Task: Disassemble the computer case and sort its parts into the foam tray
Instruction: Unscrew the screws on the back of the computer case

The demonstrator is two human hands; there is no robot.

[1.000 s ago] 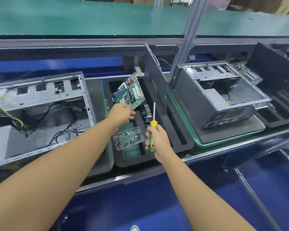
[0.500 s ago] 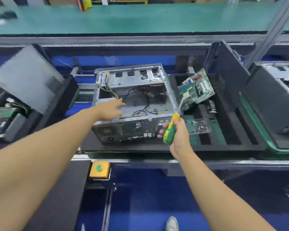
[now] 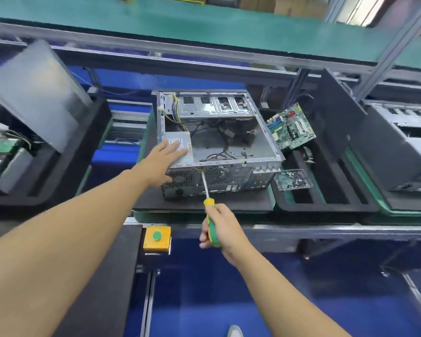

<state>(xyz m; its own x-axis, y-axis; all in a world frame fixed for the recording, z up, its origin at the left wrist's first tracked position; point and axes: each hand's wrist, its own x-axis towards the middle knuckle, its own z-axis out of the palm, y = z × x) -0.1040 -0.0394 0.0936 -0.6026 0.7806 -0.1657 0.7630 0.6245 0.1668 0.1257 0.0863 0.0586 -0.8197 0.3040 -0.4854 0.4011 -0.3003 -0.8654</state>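
Note:
An open grey computer case [image 3: 265, 144] lies on its side on a black foam pad, cables loose inside. My left hand [image 3: 162, 161] rests flat on the silver power supply [image 3: 180, 139] at the case's near left corner, fingers spread. My right hand [image 3: 220, 227] grips a green and yellow screwdriver [image 3: 210, 215]; its tip touches the upper rear edge of the case near the fan grille. To the right, the black foam tray [image 3: 326, 205] holds a green motherboard [image 3: 291, 127] leaning upright and a small card in a clear shell [image 3: 293, 180].
A second case [image 3: 404, 132] on green-edged foam stands at the right. At the left another tray [image 3: 66, 171] carries a grey panel [image 3: 34, 93] and parts. A yellow box with a green button [image 3: 156, 238] sits below the bench edge. A green conveyor [image 3: 204, 27] runs behind.
My left hand let go of the motherboard in the tray and moved left onto the power supply. My right hand brought the screwdriver tip to the case's rear edge. The view swung left.

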